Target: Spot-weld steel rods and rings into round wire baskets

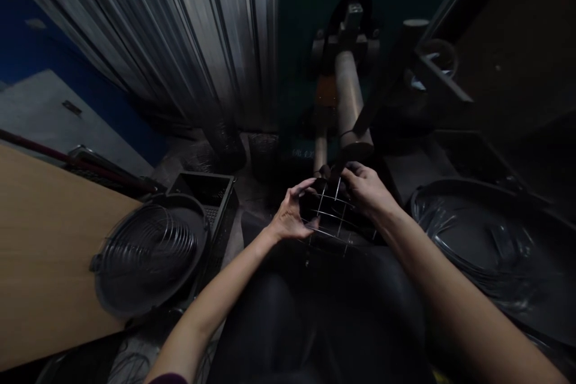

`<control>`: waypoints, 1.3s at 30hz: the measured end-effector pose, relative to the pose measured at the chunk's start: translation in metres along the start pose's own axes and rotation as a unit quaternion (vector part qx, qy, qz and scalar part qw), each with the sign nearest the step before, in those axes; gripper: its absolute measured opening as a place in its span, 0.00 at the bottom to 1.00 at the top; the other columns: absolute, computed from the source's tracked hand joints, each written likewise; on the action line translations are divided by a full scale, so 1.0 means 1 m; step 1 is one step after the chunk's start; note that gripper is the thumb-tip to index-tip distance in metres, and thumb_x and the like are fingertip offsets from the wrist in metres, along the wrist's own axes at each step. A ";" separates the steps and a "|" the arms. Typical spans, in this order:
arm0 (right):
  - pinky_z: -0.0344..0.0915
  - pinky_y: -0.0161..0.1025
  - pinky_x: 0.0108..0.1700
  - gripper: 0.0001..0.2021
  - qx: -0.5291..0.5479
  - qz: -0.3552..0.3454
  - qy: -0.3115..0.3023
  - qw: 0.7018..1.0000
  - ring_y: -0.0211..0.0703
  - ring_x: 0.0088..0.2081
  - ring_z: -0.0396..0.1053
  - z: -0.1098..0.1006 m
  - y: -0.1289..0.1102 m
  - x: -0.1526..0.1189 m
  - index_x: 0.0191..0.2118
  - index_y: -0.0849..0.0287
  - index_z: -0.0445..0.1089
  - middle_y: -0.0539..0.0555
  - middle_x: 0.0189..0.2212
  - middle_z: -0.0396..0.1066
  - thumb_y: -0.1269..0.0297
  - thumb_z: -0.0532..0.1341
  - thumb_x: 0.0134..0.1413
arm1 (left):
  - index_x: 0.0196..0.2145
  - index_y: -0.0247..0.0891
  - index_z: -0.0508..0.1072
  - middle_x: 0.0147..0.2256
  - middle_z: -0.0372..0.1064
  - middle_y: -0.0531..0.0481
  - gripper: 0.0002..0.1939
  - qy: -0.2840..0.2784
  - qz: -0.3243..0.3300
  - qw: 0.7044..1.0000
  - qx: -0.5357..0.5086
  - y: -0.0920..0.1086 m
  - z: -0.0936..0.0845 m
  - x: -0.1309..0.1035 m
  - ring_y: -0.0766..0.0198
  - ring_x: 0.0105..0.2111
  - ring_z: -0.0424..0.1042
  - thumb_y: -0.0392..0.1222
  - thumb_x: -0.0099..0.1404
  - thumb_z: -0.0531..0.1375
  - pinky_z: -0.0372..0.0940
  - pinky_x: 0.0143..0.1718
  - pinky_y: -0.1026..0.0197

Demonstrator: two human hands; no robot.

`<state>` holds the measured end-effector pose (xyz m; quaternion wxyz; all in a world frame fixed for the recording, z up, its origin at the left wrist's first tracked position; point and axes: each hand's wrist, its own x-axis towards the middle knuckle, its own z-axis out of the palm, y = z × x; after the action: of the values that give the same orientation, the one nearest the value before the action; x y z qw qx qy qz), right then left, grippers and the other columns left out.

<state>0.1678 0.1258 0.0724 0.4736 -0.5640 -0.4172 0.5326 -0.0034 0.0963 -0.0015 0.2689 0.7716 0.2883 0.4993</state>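
Left hand (291,215) clasping wire frame (332,215), right hand (365,187) pinching it, faint marking (303,153) unreadable

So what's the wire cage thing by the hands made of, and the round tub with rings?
The wire cage looks like thin bare metal, because its wires shine. The rings look like glinting metal wire too. The round tub seems dull dark plastic, smooth-looking, but could be painted metal.

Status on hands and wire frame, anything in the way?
Left hand cupped at wire frame, left side. Right hand pinching its far end. Metal cylinder just beyond; contact unclear.
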 end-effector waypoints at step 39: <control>0.54 0.30 0.17 0.05 0.008 -0.041 0.024 0.999 0.33 0.16 0.59 0.011 -0.003 0.044 0.27 0.60 0.64 0.44 0.14 0.61 0.68 0.58 0.52 | 0.54 0.46 0.51 0.42 0.66 0.49 0.41 -0.024 -0.051 0.998 0.007 -0.024 -0.018 0.045 0.56 0.45 0.69 0.39 0.46 0.67 0.65 0.48 0.48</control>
<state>0.1603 0.1707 0.0662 0.5092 -0.5555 -0.4239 0.5025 -0.0089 0.1469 0.0156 0.2957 0.7691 0.3246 0.4645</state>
